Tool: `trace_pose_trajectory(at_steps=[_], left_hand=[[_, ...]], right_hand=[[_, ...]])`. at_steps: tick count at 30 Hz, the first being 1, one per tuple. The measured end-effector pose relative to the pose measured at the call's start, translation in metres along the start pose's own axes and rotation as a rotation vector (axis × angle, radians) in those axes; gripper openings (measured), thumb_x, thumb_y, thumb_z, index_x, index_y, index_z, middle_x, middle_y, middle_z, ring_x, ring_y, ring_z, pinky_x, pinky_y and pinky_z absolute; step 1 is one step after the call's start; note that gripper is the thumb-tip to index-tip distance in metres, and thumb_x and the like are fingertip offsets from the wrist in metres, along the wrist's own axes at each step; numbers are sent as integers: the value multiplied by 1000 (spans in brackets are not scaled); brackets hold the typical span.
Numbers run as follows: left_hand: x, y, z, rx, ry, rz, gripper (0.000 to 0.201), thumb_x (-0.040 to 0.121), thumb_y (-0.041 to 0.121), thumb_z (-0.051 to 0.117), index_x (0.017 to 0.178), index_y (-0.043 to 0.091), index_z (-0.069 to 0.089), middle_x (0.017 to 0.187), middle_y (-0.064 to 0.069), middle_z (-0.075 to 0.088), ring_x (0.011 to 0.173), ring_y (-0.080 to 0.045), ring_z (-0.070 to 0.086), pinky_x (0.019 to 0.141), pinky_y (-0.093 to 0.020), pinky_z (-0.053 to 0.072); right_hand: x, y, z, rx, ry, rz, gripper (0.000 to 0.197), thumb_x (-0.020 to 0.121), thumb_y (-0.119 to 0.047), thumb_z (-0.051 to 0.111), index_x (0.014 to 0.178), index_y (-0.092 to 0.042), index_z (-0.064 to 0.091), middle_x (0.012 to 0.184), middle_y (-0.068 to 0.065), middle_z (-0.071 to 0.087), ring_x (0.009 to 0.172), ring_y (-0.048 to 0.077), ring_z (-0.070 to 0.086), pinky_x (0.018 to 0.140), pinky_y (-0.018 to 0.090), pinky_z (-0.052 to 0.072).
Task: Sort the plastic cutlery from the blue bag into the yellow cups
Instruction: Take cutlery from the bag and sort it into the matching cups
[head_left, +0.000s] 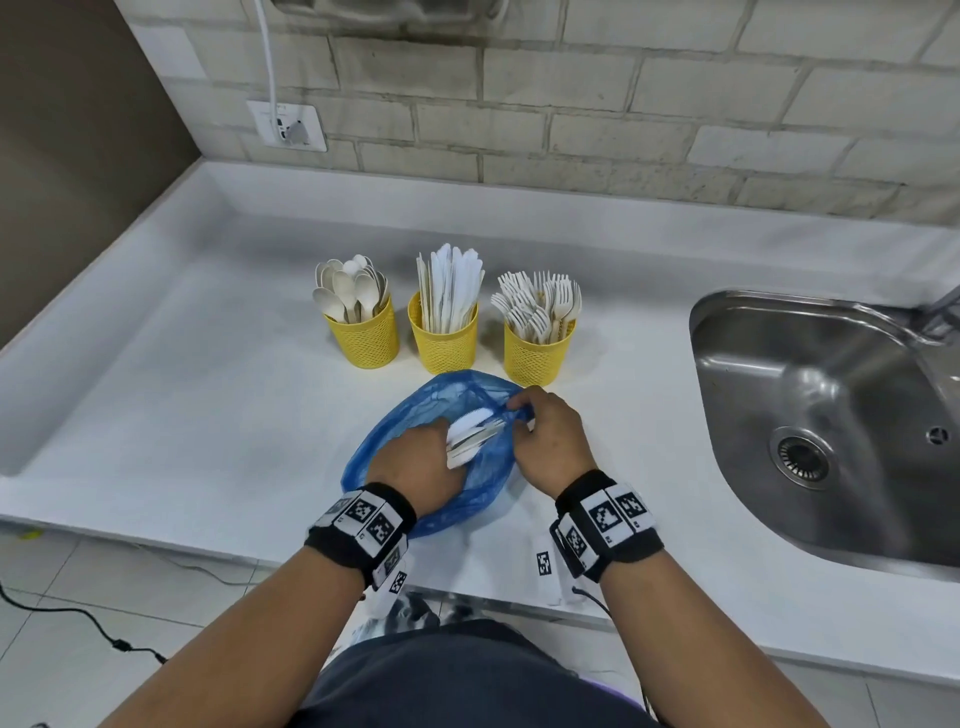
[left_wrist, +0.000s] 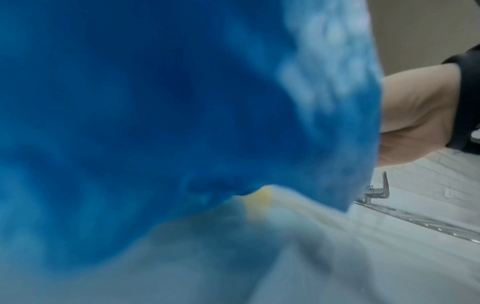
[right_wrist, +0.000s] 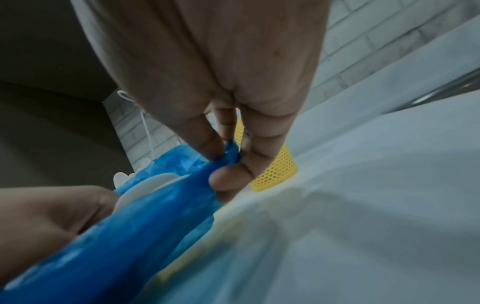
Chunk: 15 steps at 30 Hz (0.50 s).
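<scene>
Head view: 3 yellow cups (head_left: 442, 332) (all full), 1 blue bag (head_left: 410, 415).

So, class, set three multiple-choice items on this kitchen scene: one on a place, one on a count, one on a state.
1. Where does the blue bag lie?
A. in the sink
B. on the counter, in front of the cups
C. on the floor

2. How many yellow cups stand on the counter?
A. two
B. three
C. four

3. What is the right hand doing?
A. pinching the bag's edge
B. resting flat
C. holding a fork

Answers:
1 B, the bag sits just before the cups.
2 B, three stand in a row.
3 A, its fingers pinch blue plastic.
</scene>
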<state>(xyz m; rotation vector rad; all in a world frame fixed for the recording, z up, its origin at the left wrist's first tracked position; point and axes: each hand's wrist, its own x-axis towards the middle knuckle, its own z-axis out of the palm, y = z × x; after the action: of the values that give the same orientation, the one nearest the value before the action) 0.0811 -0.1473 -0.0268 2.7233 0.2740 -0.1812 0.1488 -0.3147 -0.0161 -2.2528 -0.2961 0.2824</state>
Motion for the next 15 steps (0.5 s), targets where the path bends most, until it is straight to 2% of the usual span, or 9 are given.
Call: trace_pose_trajectory(at_steps=[3, 6, 8, 11, 13, 15], left_hand=[[1, -11, -2, -34, -39, 51, 36, 93, 46, 62, 117, 18, 60, 106, -2, 69, 97, -25, 65, 78, -35, 51], [3, -25, -2, -105, -81, 60, 27, 95, 30, 61, 118, 16, 57, 105, -4, 70, 96, -26, 66, 81, -35, 51], [4, -33, -3, -167, -79, 89, 23, 95, 18, 59, 116, 14, 56, 105, -6, 69, 96, -27, 65, 82, -37, 51], [0, -41, -13, -268, -67, 135, 18, 92, 14, 62, 109, 18, 56, 99, 1, 66, 88, -17, 60, 75, -27, 43], [-2, -44, -20, -298, -75, 182, 18, 88, 21, 64, 104, 24, 56, 96, 7, 65, 86, -12, 60, 74, -25, 43], [-3, -46, -26, -298, -108, 218, 18, 88, 30, 64, 105, 27, 58, 95, 13, 66, 86, -5, 61, 75, -22, 46]], right_hand=[[1, 2, 1, 32, 61, 16, 31, 88, 6, 53, 105, -12, 71, 111, 7, 71, 104, 23, 64, 89, 20, 44], [3, 1, 1, 37, 127, -22, 32, 85, 10, 52, 100, -9, 73, 108, 9, 71, 97, 19, 61, 81, 12, 35], [4, 0, 0, 40, 179, -24, 30, 86, 9, 52, 100, -8, 73, 107, 9, 71, 91, 14, 56, 79, 13, 35], [5, 2, -1, 48, 226, 4, 22, 88, 4, 55, 99, -6, 70, 104, 9, 68, 90, 15, 55, 77, 16, 35], [6, 2, -2, 60, 215, 4, 14, 87, -3, 60, 96, -10, 68, 100, 8, 65, 89, 18, 58, 76, 19, 35], [7, 1, -2, 72, 133, -9, 10, 87, -12, 66, 94, -19, 63, 100, 4, 59, 89, 17, 56, 79, 21, 37]])
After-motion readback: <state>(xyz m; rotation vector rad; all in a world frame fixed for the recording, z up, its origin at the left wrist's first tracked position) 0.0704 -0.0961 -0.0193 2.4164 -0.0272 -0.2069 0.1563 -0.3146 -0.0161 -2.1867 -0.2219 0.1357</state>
